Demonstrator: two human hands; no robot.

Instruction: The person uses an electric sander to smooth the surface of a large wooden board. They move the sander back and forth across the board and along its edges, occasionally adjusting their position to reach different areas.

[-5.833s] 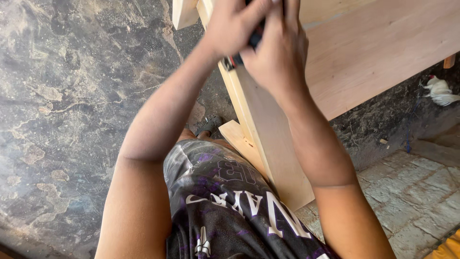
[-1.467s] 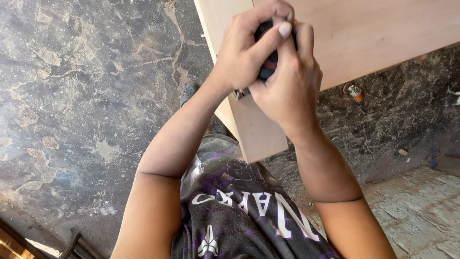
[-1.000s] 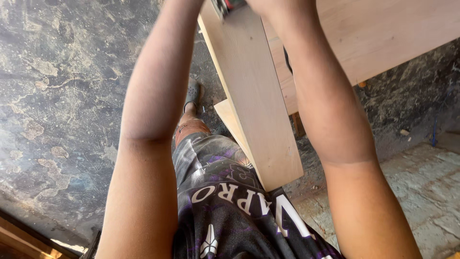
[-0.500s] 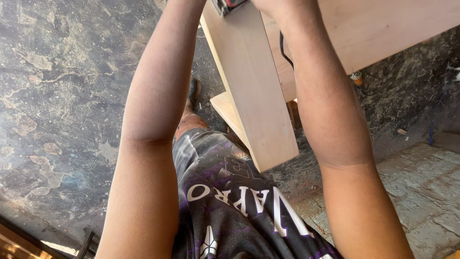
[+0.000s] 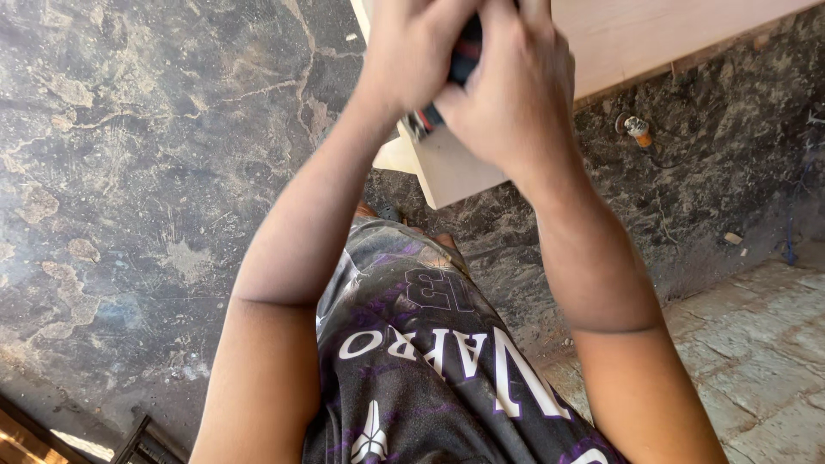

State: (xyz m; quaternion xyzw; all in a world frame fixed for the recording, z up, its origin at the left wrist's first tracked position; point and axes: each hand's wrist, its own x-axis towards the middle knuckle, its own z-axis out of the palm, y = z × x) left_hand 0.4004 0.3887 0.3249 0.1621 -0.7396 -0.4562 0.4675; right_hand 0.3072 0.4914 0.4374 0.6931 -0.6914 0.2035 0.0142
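My left hand (image 5: 417, 53) and my right hand (image 5: 512, 82) are clasped together around a small dark tool (image 5: 450, 79), of which only a black body and a red-and-grey edge show between the fingers. Both press it on the near end of a pale wooden plank (image 5: 454, 167) that runs away under my hands. A wider pale wooden board (image 5: 653, 39) lies behind it at the top right. Most of the tool is hidden by my fingers.
A dark mottled concrete floor (image 5: 137, 198) fills the left. Grey paving bricks (image 5: 765, 352) lie at the lower right. A small orange-tipped object (image 5: 637, 129) rests on the ground beneath the board. My dark patterned shorts (image 5: 421, 361) fill the bottom centre.
My hands with the tool have come back along the plank toward its near end; half a second ago they were out of view at the top edge.
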